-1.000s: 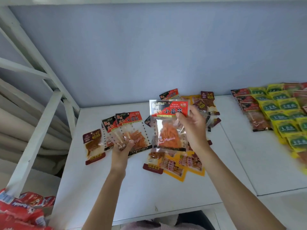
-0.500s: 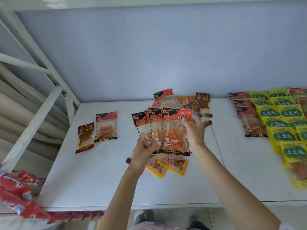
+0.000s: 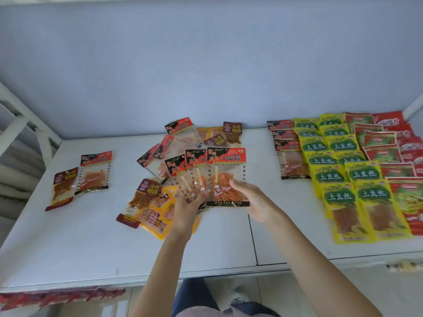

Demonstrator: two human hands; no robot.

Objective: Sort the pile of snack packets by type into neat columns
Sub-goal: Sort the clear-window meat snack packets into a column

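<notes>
White surface against a pale blue wall carries sorted yellow-green packet columns at right and a loose pile mid-surface, behind the fan. Two packets lie far left. Both hands hold fanned red-topped packets: left hand grips beneath, right hand pinches the front packet.

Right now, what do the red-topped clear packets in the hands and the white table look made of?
Red-topped clear packets: thin glossy plastic film, apparently; the orange strips show through. White table: smooth, matte, painted or laminated board, which is unclear; a seam crosses it.
</notes>
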